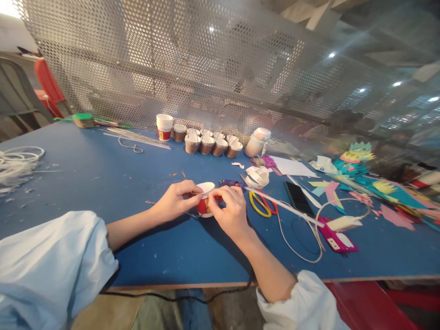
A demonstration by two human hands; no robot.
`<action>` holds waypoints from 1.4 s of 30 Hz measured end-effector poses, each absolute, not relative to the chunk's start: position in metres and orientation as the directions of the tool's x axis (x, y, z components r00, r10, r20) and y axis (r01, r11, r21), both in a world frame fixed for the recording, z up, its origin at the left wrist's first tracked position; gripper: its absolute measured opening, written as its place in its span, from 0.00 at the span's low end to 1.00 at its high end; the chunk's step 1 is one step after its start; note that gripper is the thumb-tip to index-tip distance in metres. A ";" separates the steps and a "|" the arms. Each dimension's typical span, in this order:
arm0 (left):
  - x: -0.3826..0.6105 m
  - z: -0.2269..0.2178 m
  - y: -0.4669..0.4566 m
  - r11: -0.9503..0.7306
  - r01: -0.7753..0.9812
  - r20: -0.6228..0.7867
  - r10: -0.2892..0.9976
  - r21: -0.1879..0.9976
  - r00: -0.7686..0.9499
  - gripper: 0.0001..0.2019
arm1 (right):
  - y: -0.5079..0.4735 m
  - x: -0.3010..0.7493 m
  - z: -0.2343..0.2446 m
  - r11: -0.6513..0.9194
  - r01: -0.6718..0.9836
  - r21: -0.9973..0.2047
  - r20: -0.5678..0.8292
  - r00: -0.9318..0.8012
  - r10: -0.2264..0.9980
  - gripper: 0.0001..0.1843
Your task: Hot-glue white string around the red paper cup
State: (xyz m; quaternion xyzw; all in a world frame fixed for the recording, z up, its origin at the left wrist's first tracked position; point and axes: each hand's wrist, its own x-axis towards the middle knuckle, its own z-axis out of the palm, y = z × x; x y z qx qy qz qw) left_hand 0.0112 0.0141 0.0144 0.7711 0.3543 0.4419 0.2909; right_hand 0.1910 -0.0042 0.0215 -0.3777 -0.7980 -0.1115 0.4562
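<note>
A red paper cup [204, 207] with a white rim stands near the front middle of the blue table. My left hand [179, 198] grips its rim from the left, thumb and fingers closed on it. On the right side, my right hand [229, 208] has its fingertips pinched at the rim; whether a small piece lies between them is hidden. Just beyond my right hand is a dark blue tool [232, 183], perhaps a glue gun, with a long pale stick running right. Scissors [261, 205] with yellow and red handles lie beside my right hand.
Several brown-wrapped cups [206, 145] and a cup stack [164, 127] line the back, beside a lidded jar [257, 142]. To the right lie a phone [298, 198], a pink power strip [338, 238] with a looped cable, and paper scraps [395, 217]. White cord [17, 160] lies left.
</note>
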 end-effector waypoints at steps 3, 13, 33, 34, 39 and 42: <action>0.011 0.015 0.013 -0.593 0.294 0.502 0.799 0.750 0.330 0.09 | -0.006 0.191 0.021 0.724 0.668 -0.172 0.805 -0.329 0.494 0.09; 0.010 0.015 0.015 -0.405 0.231 0.350 0.904 0.884 0.245 0.12 | -0.022 0.204 0.033 0.797 0.560 -0.225 0.816 -0.339 0.469 0.05; 0.009 0.006 0.028 -0.323 0.211 0.315 0.946 0.923 0.071 0.13 | 0.043 0.283 0.028 0.291 0.848 -0.443 0.167 -0.241 0.956 0.18; 0.008 0.006 0.030 -0.320 0.215 0.314 0.947 0.922 0.063 0.12 | 0.049 0.279 0.027 0.274 0.840 -0.469 0.165 -0.221 0.961 0.18; 0.004 0.002 0.036 -0.318 0.251 0.317 0.947 0.914 0.046 0.11 | 0.063 0.263 0.015 0.161 0.756 -0.635 0.129 -0.103 0.986 0.16; 0.002 -0.005 0.040 -0.351 0.281 0.356 0.934 0.893 0.036 0.10 | 0.062 0.258 0.005 0.077 0.691 -0.719 0.064 -0.045 0.997 0.16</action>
